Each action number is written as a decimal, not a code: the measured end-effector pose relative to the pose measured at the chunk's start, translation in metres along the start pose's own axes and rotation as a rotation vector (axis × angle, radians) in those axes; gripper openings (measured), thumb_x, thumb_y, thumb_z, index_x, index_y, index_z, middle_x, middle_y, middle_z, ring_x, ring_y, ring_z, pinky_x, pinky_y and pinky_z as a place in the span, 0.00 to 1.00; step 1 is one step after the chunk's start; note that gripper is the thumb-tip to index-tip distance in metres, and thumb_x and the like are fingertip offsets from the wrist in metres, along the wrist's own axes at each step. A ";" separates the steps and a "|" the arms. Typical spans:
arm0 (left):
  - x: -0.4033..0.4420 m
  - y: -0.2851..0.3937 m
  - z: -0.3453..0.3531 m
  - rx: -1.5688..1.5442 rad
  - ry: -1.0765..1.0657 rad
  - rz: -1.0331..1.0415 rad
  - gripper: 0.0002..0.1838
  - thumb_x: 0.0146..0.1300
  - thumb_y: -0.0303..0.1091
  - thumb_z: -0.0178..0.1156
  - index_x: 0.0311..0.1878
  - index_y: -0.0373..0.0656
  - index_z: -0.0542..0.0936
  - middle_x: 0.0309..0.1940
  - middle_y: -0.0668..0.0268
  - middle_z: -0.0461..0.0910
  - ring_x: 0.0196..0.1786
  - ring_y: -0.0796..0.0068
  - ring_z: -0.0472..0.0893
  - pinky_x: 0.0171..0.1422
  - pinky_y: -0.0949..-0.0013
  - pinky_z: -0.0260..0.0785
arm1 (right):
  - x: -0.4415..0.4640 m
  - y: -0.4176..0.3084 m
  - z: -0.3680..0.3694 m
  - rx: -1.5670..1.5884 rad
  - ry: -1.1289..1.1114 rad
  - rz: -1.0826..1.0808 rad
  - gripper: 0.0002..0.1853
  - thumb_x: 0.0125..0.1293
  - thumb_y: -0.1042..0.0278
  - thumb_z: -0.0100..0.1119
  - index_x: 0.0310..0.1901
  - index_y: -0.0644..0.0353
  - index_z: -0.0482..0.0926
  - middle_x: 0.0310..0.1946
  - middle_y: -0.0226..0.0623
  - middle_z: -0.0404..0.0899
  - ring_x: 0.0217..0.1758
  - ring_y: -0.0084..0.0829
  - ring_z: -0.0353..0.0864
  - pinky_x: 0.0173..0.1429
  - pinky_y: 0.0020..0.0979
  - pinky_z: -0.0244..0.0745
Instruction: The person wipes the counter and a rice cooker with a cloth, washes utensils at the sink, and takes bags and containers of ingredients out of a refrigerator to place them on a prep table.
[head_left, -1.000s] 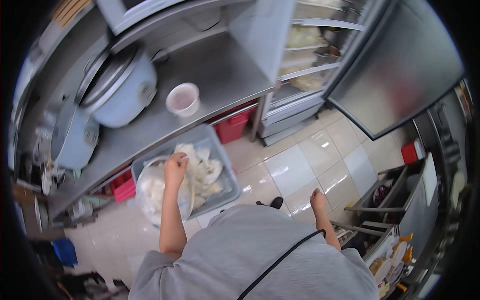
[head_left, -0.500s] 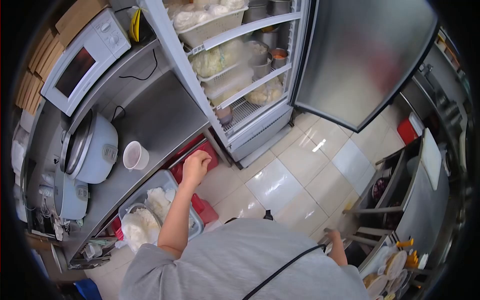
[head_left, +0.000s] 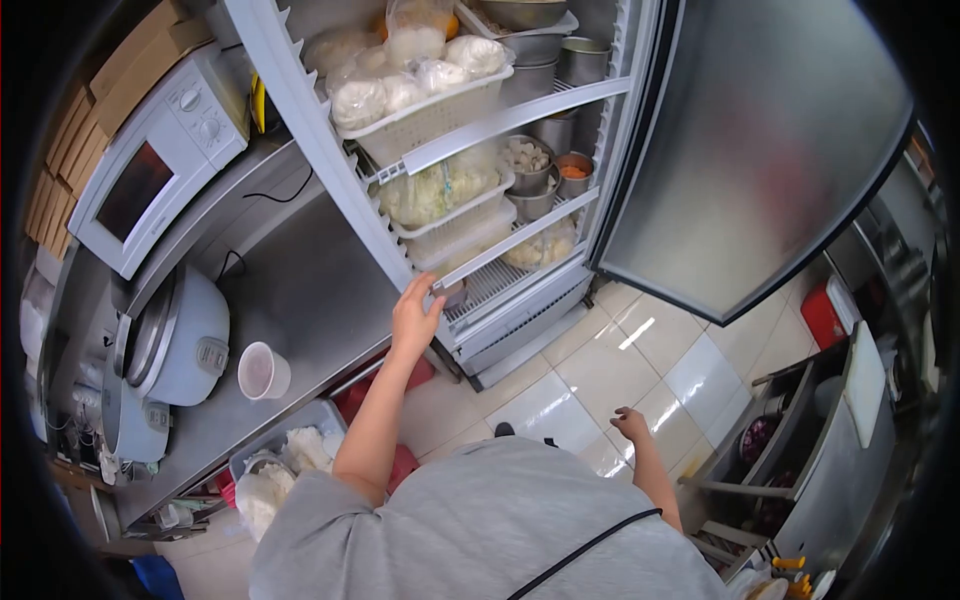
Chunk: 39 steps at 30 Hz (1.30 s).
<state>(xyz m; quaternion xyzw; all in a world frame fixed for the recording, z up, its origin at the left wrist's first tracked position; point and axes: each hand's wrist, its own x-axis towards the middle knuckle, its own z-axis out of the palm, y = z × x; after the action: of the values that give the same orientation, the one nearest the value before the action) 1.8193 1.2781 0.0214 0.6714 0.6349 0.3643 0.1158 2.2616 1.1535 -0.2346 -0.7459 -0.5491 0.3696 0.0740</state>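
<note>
The tall white fridge [head_left: 352, 187] looked smooth, the long grey metal counter [head_left: 318, 270] satiny, the grey cloth shirt [head_left: 465, 515] matt.

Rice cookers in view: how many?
2: the larger rice cooker beside the white tub, the smaller rice cooker below and left of it in the picture. Others could be hidden.
</note>
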 end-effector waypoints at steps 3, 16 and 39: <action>0.058 0.008 0.021 0.110 0.151 0.186 0.25 0.51 0.37 0.59 0.53 0.39 0.69 0.59 0.54 0.60 0.60 0.52 0.61 0.61 0.58 0.55 | 0.022 -0.004 -0.017 0.007 0.078 -0.017 0.21 0.45 0.58 0.61 0.41 0.60 0.77 0.34 0.47 0.78 0.39 0.40 0.78 0.45 0.33 0.72; 0.238 0.014 0.047 0.619 0.281 -0.110 0.40 0.46 0.68 0.50 0.56 0.48 0.68 0.58 0.56 0.62 0.62 0.56 0.58 0.64 0.57 0.47 | 0.133 0.118 -0.072 -0.255 -0.170 0.001 0.21 0.43 0.54 0.63 0.38 0.58 0.79 0.36 0.45 0.78 0.43 0.42 0.76 0.49 0.35 0.71; 0.200 0.048 0.070 0.848 0.197 -0.197 0.42 0.41 0.61 0.60 0.59 0.51 0.64 0.60 0.52 0.57 0.62 0.45 0.53 0.65 0.57 0.47 | 0.315 0.030 -0.155 -0.152 -0.250 -0.267 0.20 0.46 0.55 0.61 0.40 0.58 0.77 0.35 0.45 0.78 0.41 0.42 0.77 0.47 0.35 0.70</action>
<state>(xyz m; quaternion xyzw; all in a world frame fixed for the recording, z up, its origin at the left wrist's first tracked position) 1.8865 1.4793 0.0700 0.5581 0.7970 0.1214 -0.1965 2.4213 1.4632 -0.2875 -0.6181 -0.6744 0.4039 -0.0028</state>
